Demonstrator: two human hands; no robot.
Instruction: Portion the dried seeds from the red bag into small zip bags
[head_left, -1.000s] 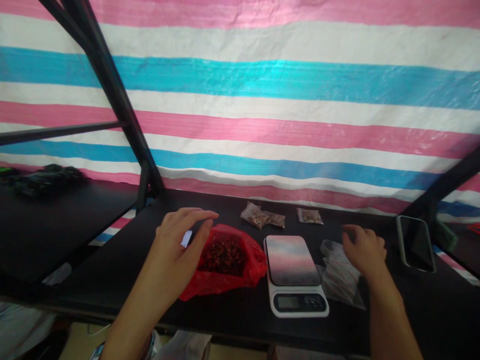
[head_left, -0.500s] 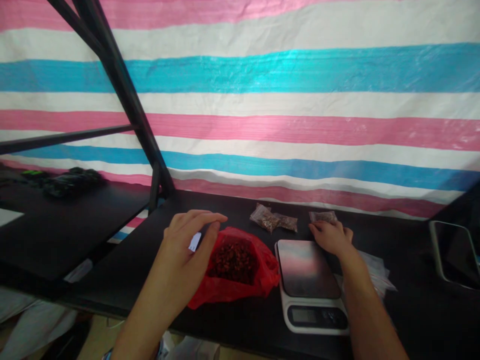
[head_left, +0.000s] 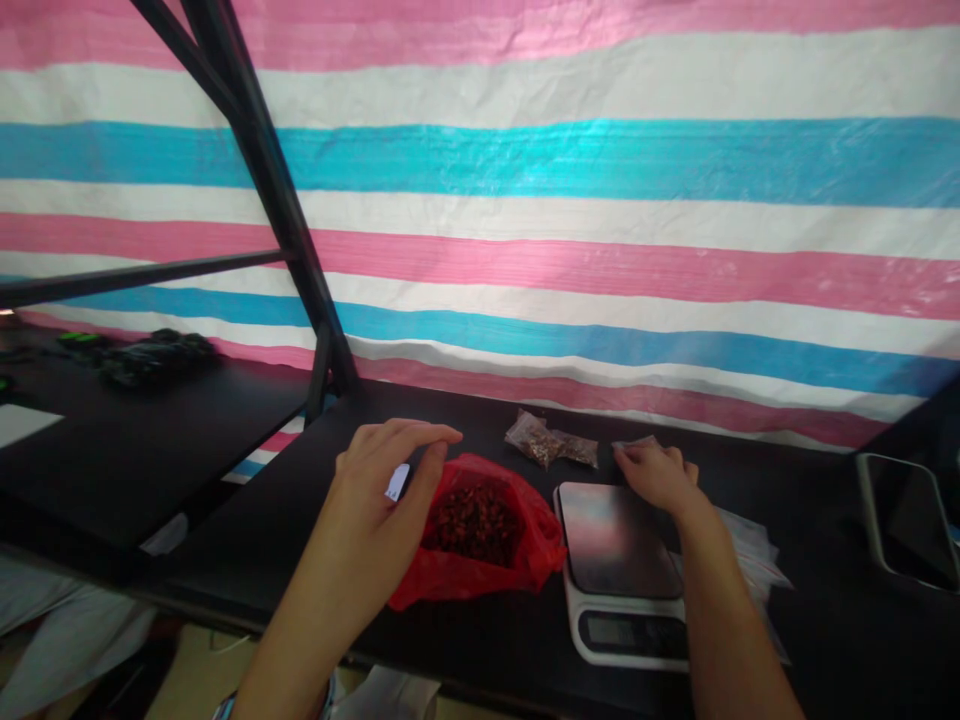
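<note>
Right hand [head_left: 655,474] has slid from the empty bags [head_left: 750,560] over to a small packet [head_left: 634,442], fingers resting on it, grip unclear. Left hand [head_left: 382,480] hovers loosely curled, fingers released, beside the red bag [head_left: 480,540].

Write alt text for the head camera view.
A left hand hovers at an open red bag of dried red pieces while the right hand touches a small clear packet behind a white kitchen scale on a black table.
</note>
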